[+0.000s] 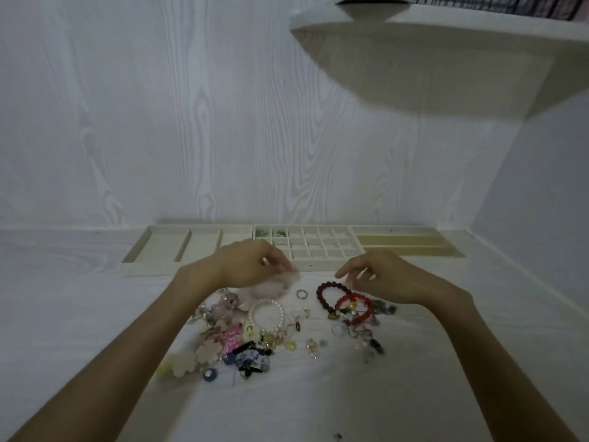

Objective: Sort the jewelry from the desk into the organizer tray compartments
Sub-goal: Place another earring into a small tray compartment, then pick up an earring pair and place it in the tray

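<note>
A pale organizer tray (306, 267) lies along the back of the white desk, with long compartments at both ends and a grid of small cells in the middle. Two green pieces (263, 232) sit in the grid's back-left cells. Loose jewelry is scattered in front: a pearl bracelet (266, 314), a silver ring (301, 294), a dark red bead bracelet (325, 290), a bright red bracelet (358, 309) and several small charms. My left hand (248, 263) pinches a blurred pale bracelet (274, 286) just above the desk. My right hand (379, 275) hovers over the red bracelets, fingers loosely curled and empty.
A heap of flower-shaped clips, pink and blue fabric pieces (223, 346) lies at the front left of the jewelry. A white shelf (430, 30) juts out overhead at the upper right. Walls close the desk at the back and on the right.
</note>
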Available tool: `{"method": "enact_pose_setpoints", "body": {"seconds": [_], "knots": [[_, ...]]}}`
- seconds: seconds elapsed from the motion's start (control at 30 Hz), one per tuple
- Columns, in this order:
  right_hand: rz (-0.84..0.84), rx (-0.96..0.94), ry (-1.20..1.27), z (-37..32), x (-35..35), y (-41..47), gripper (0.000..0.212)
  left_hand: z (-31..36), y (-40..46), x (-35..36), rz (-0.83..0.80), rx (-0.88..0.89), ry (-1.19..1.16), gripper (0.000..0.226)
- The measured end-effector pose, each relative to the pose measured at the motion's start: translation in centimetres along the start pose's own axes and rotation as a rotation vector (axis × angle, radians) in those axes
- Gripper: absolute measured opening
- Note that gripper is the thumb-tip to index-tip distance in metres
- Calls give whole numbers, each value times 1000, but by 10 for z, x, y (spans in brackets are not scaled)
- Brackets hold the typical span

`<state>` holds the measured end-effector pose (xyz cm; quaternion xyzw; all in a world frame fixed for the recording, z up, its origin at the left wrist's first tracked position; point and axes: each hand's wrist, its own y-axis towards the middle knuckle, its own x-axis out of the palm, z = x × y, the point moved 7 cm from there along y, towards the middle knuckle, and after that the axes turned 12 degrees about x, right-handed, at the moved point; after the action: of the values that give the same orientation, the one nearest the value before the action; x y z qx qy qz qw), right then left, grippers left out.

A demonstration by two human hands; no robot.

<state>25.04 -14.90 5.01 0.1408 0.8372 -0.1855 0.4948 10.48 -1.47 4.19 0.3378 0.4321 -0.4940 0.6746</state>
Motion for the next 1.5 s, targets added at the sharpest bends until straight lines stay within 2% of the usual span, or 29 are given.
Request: {"method": "enact_pose_setpoints", "body": {"seconds": [0.17, 0.37, 0.5, 0.6, 0.73, 0.87, 0.97, 1.13, 1.27, 1.4, 1.5], "knots": [[71, 38, -29, 29, -2, -28, 26, 34, -4, 41, -26, 27, 23, 29], [205, 54, -26, 52, 21, -25, 30, 72, 18, 70, 80, 135, 81, 45], [247, 42, 19, 54, 30, -22, 24, 72, 33, 76, 186, 54, 137, 29], [234, 33, -24, 53, 39, -16, 21, 66, 40, 78, 234, -24, 65, 21], [298, 17, -10, 52, 39, -12, 20, 57, 44, 79, 257, -76, 10, 14], [259, 11, 7, 49, 37, -9, 20, 49, 44, 79, 234, -66, -64, 18], [248, 7, 3, 43, 36, -6, 17, 47, 45, 77, 191, -61, -79, 12], [249, -5, -42, 37, 38, -3, 15, 39, 45, 70, 218, -30, -174, 15], [249, 1, 99, 38, 29, 1, 8, 41, 41, 68, 157, 23, -226, 17], [123, 30, 132, 50, 22, 1, 5, 53, 37, 76, 32, 58, -124, 24], [1, -4, 58, 57, 24, -9, 14, 59, 36, 84, -48, 64, 22, 29]]}}
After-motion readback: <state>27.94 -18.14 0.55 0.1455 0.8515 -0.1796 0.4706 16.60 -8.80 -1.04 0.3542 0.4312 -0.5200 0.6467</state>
